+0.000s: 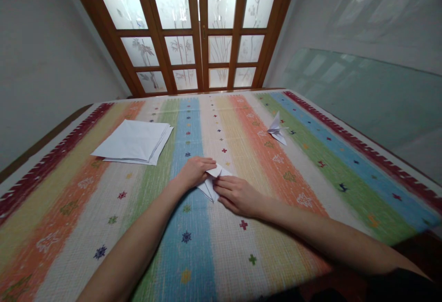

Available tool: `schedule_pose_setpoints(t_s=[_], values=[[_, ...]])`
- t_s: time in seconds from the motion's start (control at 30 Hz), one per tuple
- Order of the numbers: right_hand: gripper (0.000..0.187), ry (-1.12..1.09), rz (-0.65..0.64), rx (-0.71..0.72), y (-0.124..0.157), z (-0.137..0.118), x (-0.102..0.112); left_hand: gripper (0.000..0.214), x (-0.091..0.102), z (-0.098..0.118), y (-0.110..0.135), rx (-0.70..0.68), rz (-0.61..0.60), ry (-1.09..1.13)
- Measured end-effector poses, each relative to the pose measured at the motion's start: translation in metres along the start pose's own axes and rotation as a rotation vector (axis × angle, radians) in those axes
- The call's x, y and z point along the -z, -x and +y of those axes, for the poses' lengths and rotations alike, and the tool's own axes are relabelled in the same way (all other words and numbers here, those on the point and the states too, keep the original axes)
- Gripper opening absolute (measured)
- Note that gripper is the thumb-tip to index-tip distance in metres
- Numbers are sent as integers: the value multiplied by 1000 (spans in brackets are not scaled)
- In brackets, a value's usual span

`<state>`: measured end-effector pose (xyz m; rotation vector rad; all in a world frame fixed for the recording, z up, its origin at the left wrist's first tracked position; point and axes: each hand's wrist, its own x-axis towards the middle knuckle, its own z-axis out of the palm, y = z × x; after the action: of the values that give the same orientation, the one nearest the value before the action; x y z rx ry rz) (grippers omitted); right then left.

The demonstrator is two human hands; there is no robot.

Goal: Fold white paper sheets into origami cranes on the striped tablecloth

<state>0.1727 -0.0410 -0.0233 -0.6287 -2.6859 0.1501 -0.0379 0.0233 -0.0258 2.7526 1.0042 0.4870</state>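
Observation:
Between my two hands, on the striped tablecloth (228, 228), lies a folded piece of white paper (208, 188) with layered flaps and a point toward me. My left hand (195, 172) presses on its upper left side, fingers together over the top flap. My right hand (238, 195) grips its right edge with closed fingers; the thumb is mostly hidden. Part of the paper is covered by the hands.
A stack of white paper sheets (133, 141) rests at the left. Toward the back right stands a folded paper crane (277, 130). Beyond the table's far edge are wooden doors (203, 30) with frosted panes. A glass panel (362, 99) leans by the right wall.

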Motion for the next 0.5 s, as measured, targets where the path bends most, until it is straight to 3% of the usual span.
schedule_pose_setpoints(t_s=[0.13, 0.33, 0.5], values=[[28, -44, -30, -2, 6, -3, 1, 44, 7, 13, 13, 16, -146, -95], [29, -72, -33, 18, 10, -1, 3, 109, 7, 26, 26, 71, -318, -152], [24, -46, 76, 48, 17, 4, 6, 123, 7, 28, 24, 71, -364, -156]])
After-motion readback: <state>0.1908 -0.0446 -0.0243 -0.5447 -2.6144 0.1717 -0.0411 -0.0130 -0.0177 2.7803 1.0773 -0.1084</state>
